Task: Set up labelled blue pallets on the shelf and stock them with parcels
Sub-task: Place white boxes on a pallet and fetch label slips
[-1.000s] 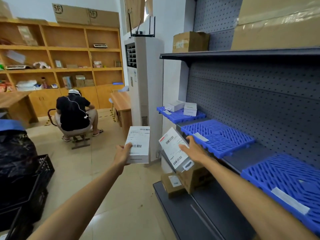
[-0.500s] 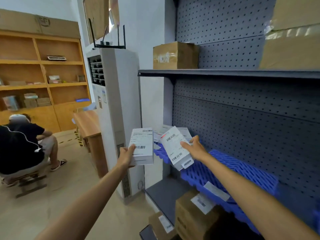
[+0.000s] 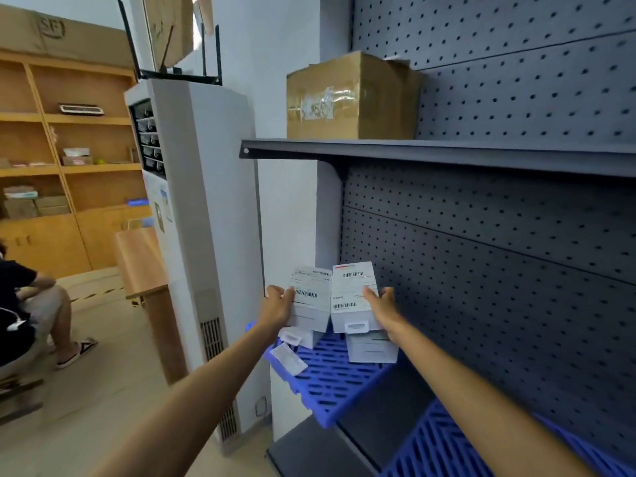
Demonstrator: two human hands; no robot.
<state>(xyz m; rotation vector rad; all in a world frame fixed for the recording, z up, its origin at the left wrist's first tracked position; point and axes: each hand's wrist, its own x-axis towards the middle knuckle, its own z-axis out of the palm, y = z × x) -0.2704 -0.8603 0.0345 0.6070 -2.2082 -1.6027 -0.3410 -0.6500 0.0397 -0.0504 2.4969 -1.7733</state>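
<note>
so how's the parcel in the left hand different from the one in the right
The left-hand parcel shows a plain black-and-white label; the right-hand parcel has a red strip atop its label. The right-hand parcel shows a hang-tab slot at its near end; the left-hand parcel shows none. Both are white boxes with barcodes, held side by side above the blue pallet.

Upper shelf (image 3: 447,154), far end: taped cardboard box (image 3: 354,98). Lower shelf (image 3: 378,414): far blue pallet (image 3: 327,383) jutting past the front edge, near blue pallet (image 3: 437,449), bare grey strip between them.
</note>
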